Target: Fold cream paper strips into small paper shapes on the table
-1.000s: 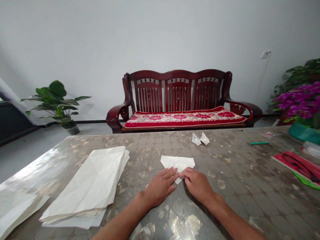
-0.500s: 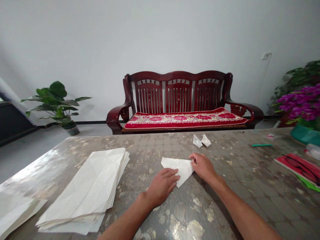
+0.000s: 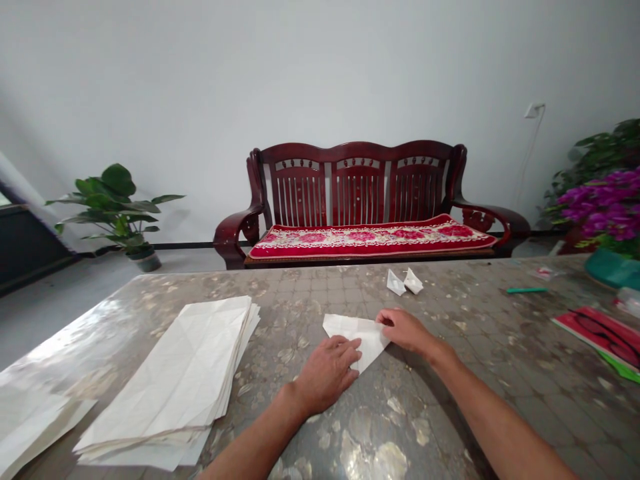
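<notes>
A folded piece of white paper lies on the patterned table, its lower end narrowing to a point. My left hand rests flat across its lower left part, fingers stretched out. At the paper's right corner, my right hand pinches the edge between thumb and fingers. Beyond the hands stand two small folded paper boats, side by side. To the left is a stack of creased white paper sheets.
More white paper lies at the near left. On the right are a green pen, dark glasses on a red booklet, and purple flowers in a teal pot. A wooden bench stands behind the table.
My left hand has shifted very slightly to the right on the paper. My right hand keeps its pinch at the corner, its fingers a little more curled. The view has moved slightly.
</notes>
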Demonstrator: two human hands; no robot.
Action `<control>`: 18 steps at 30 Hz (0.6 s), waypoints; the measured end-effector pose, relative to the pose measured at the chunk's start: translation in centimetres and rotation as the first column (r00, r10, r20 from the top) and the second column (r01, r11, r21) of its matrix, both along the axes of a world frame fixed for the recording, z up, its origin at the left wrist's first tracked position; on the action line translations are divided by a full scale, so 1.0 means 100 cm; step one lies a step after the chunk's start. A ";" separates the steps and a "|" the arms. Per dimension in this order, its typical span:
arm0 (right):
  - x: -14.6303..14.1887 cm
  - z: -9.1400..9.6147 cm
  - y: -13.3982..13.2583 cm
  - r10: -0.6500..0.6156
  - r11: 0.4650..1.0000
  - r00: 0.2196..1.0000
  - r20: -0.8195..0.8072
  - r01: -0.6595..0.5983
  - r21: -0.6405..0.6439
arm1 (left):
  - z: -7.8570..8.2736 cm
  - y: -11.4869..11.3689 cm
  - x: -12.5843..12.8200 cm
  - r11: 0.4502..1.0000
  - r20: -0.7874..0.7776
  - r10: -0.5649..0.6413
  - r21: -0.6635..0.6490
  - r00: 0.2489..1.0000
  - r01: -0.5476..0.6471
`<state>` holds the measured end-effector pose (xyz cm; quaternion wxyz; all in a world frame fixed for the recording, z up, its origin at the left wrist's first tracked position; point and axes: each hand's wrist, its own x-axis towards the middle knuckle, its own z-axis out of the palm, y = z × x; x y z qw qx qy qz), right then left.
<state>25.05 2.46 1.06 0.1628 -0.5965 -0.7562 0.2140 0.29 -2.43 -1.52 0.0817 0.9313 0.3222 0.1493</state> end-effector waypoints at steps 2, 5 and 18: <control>-0.008 0.009 -0.005 -0.004 0.999 0.991 0.136 0.000 0.033 | 0.000 0.001 0.001 1.000 0.007 -0.006 -0.001 1.000 0.006; -0.019 0.016 -0.008 0.004 0.999 0.969 0.247 -0.015 0.041 | -0.001 0.005 0.002 1.000 0.035 -0.008 -0.013 0.999 0.008; -0.023 0.008 -0.014 0.099 0.980 0.939 0.330 -0.149 0.129 | 0.014 0.048 0.005 0.981 0.043 0.132 0.138 0.990 -0.136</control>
